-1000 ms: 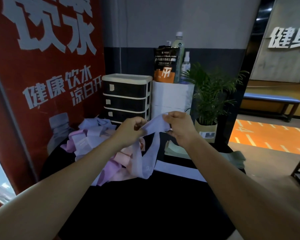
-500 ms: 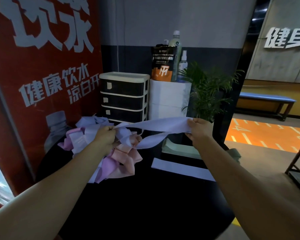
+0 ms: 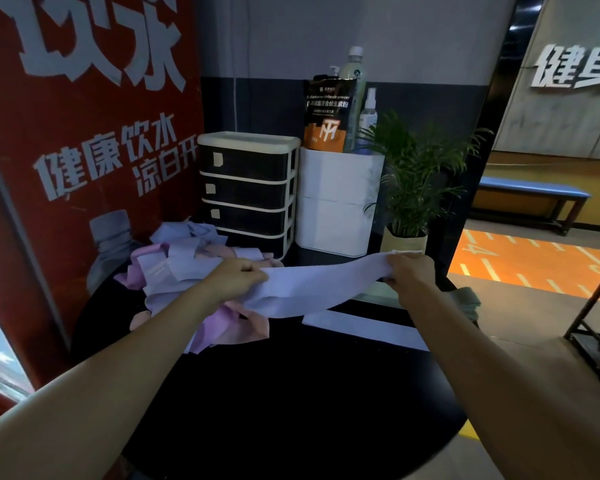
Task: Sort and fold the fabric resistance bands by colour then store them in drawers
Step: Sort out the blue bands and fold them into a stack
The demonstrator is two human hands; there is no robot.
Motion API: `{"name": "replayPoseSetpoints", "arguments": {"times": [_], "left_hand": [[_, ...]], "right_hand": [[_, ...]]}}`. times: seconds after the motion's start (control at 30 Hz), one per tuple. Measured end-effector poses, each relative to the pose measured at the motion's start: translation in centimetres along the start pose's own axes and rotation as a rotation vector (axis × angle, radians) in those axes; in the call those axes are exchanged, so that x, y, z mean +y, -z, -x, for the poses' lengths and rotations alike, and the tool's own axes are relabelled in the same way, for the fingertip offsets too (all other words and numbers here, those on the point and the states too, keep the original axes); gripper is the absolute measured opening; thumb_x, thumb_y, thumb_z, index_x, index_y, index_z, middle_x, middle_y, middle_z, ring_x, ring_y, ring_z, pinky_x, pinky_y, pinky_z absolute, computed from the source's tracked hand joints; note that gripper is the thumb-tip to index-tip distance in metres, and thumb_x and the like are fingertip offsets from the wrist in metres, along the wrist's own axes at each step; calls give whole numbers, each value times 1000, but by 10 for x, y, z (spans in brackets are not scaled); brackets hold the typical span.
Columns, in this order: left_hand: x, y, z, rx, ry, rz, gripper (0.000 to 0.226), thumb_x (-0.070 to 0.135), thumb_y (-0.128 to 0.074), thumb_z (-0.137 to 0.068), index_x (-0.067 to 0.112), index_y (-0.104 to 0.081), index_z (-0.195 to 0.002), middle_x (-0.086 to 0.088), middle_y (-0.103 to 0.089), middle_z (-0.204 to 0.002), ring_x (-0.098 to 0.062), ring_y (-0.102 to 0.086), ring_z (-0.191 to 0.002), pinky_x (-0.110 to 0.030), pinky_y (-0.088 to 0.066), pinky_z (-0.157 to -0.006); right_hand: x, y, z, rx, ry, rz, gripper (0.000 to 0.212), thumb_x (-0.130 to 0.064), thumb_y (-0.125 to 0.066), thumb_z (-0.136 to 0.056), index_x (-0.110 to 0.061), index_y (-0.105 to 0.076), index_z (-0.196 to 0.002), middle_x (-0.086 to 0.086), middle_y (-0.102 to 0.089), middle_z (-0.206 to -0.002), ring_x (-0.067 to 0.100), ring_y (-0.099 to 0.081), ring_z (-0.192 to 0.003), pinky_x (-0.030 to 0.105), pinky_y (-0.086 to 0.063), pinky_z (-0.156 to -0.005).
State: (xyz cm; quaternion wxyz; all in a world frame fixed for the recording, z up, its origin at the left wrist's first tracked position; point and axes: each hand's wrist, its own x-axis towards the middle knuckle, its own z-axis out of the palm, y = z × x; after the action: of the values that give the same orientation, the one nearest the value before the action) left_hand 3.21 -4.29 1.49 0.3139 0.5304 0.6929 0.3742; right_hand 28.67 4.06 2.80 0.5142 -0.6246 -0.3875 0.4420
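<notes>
A lavender fabric band (image 3: 312,289) is stretched flat between my two hands above the black round table (image 3: 291,393). My left hand (image 3: 238,277) pinches its left end and my right hand (image 3: 409,273) pinches its right end. A jumbled pile of lavender and pink bands (image 3: 184,268) lies at the table's back left, partly behind my left arm. Another lavender band (image 3: 361,329) lies flat on the table under the held one. The small drawer unit (image 3: 248,188) with three dark drawers, all closed, stands behind the pile.
A white box (image 3: 338,202) carrying a pouch and bottles stands right of the drawers, with a potted plant (image 3: 411,188) beside it. Folded greenish cloth (image 3: 465,299) lies at the table's right edge. A red poster wall (image 3: 66,150) is on the left; a metal rack (image 3: 596,327) stands at right.
My hands have moved apart, drawing the lavender band from a drooping loop into a flat, wide strip. It now hangs lower, over the flat band on the table.
</notes>
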Motion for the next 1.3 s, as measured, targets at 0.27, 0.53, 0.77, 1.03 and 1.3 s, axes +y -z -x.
{"name": "replayPoseSetpoints", "arguments": {"times": [0.27, 0.53, 0.77, 1.03, 1.3], "left_hand": [[40, -29, 9, -66, -294, 64, 27, 7, -68, -83, 11, -57, -107, -5, -60, -109, -10, -57, -83, -11, -45, -63], [67, -47, -1, 58, -536, 57, 15, 8, -70, -81, 14, -65, -95, -1, -66, -91, -20, -63, -87, -31, -51, -82], [74, -41, -10, 179, -616, 6, 12, 13, -66, -85, 2, -69, -91, -6, -60, -66, -2, -46, -57, -15, -36, -58], [63, -65, -6, -167, -520, -149, 31, 12, -66, -85, 11, -51, -112, -5, -58, -103, -19, -53, -97, -31, -40, -78], [21, -84, -8, -322, -370, -529, 16, 18, -70, -78, 25, -56, -83, 2, -61, -85, -18, -58, -80, -29, -41, -66]], "right_hand": [[-4, -8, 29, -392, 11, -157, 13, 3, -55, -89, -3, -59, -78, 14, -61, -75, 21, -61, -67, 25, -56, -54], [-36, -11, 53, -614, 185, -245, 12, 4, -53, -91, -2, -58, -81, 11, -63, -70, 16, -64, -64, 19, -57, -61], [-50, -8, 54, -444, 936, 372, 11, -12, -64, -87, -7, -72, -92, -5, -65, -86, 1, -54, -70, 16, -40, -69], [-45, 8, 35, -208, 757, 129, 13, -6, -66, -84, 1, -71, -94, 6, -65, -85, 16, -59, -81, 30, -49, -80], [-2, 72, -7, 75, 483, 145, 7, -9, -61, -88, -6, -68, -89, 11, -64, -83, 28, -59, -81, 48, -52, -81]]}}
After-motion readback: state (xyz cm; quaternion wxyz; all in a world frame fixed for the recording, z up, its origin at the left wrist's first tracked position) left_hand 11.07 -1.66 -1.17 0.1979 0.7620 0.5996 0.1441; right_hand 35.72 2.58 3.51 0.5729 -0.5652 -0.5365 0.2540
